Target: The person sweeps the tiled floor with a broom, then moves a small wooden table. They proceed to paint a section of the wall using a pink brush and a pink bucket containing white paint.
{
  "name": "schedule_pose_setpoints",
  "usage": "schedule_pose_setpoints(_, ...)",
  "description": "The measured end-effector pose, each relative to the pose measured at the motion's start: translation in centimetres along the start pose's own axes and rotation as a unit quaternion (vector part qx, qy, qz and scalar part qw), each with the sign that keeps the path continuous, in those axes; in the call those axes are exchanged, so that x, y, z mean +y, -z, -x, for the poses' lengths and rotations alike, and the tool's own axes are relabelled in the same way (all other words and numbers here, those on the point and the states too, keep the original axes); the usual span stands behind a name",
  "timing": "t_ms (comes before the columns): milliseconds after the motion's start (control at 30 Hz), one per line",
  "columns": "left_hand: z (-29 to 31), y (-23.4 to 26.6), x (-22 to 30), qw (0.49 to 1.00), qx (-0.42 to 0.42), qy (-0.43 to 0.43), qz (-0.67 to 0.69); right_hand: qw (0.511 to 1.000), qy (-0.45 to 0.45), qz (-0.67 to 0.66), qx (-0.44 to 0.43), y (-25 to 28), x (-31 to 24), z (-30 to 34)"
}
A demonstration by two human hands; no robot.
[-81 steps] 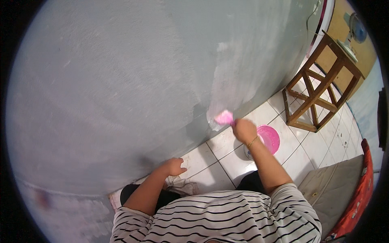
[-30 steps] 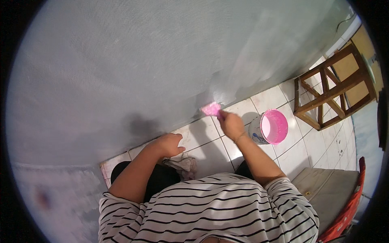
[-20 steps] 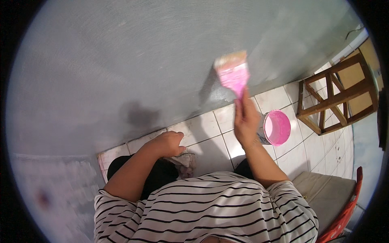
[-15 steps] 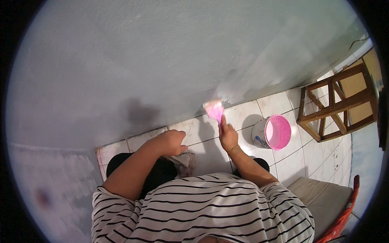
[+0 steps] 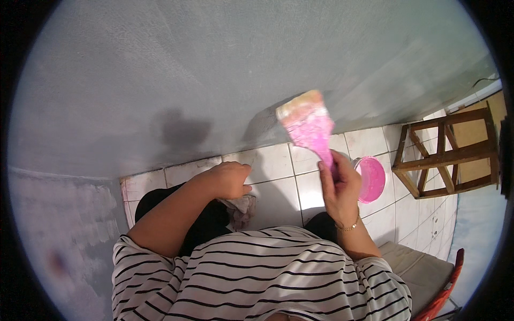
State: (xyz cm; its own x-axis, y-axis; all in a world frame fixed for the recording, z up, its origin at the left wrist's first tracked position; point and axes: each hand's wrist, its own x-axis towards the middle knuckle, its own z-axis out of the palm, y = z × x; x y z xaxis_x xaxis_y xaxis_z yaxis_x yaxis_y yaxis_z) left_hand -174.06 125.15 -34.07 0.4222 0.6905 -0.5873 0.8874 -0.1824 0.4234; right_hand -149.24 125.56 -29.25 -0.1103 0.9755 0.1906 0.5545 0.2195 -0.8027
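A wide, flat paintbrush (image 5: 308, 120) with a pink-smeared handle and pale bristles is gripped in my right hand (image 5: 342, 190). Its bristles point up and left, in front of the grey wall (image 5: 214, 69), and the brush casts a shadow there. My left hand (image 5: 227, 179) is curled closed near my left knee. A stained whitish rag (image 5: 242, 207) shows just beneath it; whether the fingers hold the rag I cannot tell. Beyond my right hand stands a bucket (image 5: 373, 179) with pink inside, partly hidden by that hand.
White floor tiles (image 5: 273, 200) meet the foot of the wall. A wooden stool frame (image 5: 447, 155) lies tipped at the right. Near my right elbow is a beige padded seat (image 5: 415, 273) beside a curved red piece (image 5: 447, 289). Another wall (image 5: 64, 230), with patchy pale paint, stands at left.
My right hand has drawn the paintbrush away from the wall's foot, up toward me and to the right, now overlapping the bucket. My left hand stays closed in nearly the same place.
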Motion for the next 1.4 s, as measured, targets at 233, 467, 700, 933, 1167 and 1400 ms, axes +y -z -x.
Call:
schedule_pose_setpoints(233,0.4,0.5,0.6,0.999,-0.036,0.002,-0.011,0.902,0.038,0.392,-0.174,-5.3,7.3,0.4)
schedule_pose_setpoints(467,0.5,1.4,1.4,0.999,-0.035,0.005,-0.011,0.909,-0.114,0.345,-0.204,-15.4,17.6,-1.9)
schedule_pose_setpoints(700,1.1,1.1,0.3,1.0,-0.015,-0.004,0.0,0.988,-0.002,0.15,-0.038,-7.7,9.3,1.0)
schedule_pose_setpoints(933,0.5,1.7,1.4,0.998,-0.055,0.01,-0.005,0.895,-0.139,0.347,-0.243,-14.3,17.6,-0.7)
schedule_pose_setpoints(1167,1.0,1.8,0.9,0.998,-0.048,0.025,0.013,0.968,-0.077,0.204,-0.121,-7.6,7.2,-2.3)
schedule_pose_setpoints(1400,0.5,2.2,1.6,0.997,-0.068,0.014,-0.019,0.918,-0.073,0.344,-0.185,-9.6,11.0,-0.4)
